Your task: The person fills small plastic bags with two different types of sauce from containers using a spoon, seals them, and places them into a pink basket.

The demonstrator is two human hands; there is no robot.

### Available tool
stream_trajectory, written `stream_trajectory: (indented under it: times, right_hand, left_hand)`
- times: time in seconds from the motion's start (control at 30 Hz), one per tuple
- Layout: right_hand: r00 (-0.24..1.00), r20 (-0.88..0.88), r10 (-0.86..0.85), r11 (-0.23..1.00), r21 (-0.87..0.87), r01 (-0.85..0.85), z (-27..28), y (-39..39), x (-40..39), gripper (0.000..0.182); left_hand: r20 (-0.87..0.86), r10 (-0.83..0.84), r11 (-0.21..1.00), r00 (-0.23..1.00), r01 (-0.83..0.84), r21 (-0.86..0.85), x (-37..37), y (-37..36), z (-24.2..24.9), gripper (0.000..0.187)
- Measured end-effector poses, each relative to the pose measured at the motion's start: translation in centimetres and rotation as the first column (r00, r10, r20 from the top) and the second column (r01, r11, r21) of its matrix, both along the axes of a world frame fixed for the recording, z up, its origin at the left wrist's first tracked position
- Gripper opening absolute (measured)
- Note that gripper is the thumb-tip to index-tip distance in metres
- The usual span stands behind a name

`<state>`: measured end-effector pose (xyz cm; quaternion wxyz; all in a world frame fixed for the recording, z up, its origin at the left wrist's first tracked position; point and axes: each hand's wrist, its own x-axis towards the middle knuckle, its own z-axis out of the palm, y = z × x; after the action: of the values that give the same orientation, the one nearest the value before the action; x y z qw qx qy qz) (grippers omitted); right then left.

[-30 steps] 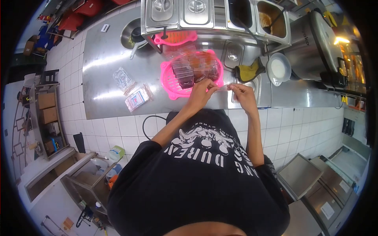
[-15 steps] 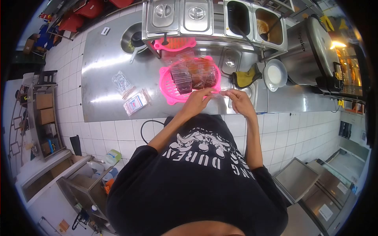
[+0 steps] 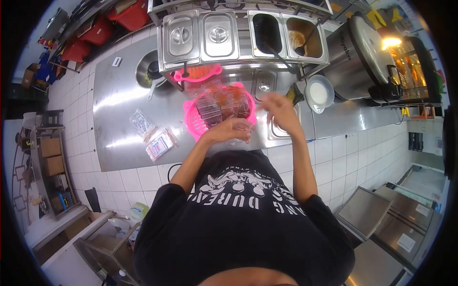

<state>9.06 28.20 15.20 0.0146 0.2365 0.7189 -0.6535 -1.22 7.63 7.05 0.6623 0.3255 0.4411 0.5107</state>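
My left hand [image 3: 229,130] is closed on a thin clear plastic bag [image 3: 244,124] at the front edge of a pink basket [image 3: 194,125]. In the basket lie several clear packets [image 3: 210,108] with dark and orange-red contents. My right hand [image 3: 282,113] is raised to the right of the basket, over the steel counter; its fingers are smeared by motion. Just behind it, a green and yellow cloth [image 3: 297,93] is partly hidden.
A packet with a printed label [image 3: 160,145] and a crumpled clear bag [image 3: 141,122] lie on the left counter. Lidded steel pans [image 3: 218,35] sit on a raised rack behind. To the right are a white-filled bowl [image 3: 319,92] and a large steel cooker [image 3: 341,57].
My hands have moved apart: the left is lower at the basket's front, the right has lifted away toward the cloth. The whole view has shifted slightly.
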Motion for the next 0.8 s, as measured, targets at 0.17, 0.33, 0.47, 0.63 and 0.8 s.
stream_trajectory:
  times: [0.17,0.33,0.47,0.63,0.8]
  right_hand:
    - [0.731,-0.351,-0.585,0.795,-0.069,0.603,1.0,2.0,-5.5,0.035]
    - [0.638,-0.535,-0.554,0.768,-0.034,0.639,0.6,6.8,-8.9,0.025]
    - [0.658,-0.668,-0.348,0.706,0.275,0.652,2.4,8.9,-9.3,0.018]
    - [0.746,-0.626,-0.228,0.761,0.363,0.537,0.2,8.6,-8.3,0.026]
    - [0.564,-0.564,-0.603,0.765,-0.208,0.610,-1.5,9.0,-7.8,0.032]
  left_hand:
    - [0.332,0.390,0.920,0.859,-0.375,-0.109,2.8,-0.5,-0.4,0.036]
    - [0.524,0.378,0.924,0.763,-0.345,-0.164,6.2,-2.1,-1.1,0.040]
    - [0.551,0.314,0.939,0.773,-0.337,-0.063,6.4,-3.3,-1.1,0.046]
    - [0.564,0.360,0.920,0.743,-0.384,-0.082,5.5,-3.0,0.1,0.046]
    - [0.046,0.596,0.786,0.801,-0.595,0.171,2.5,0.6,2.9,0.046]
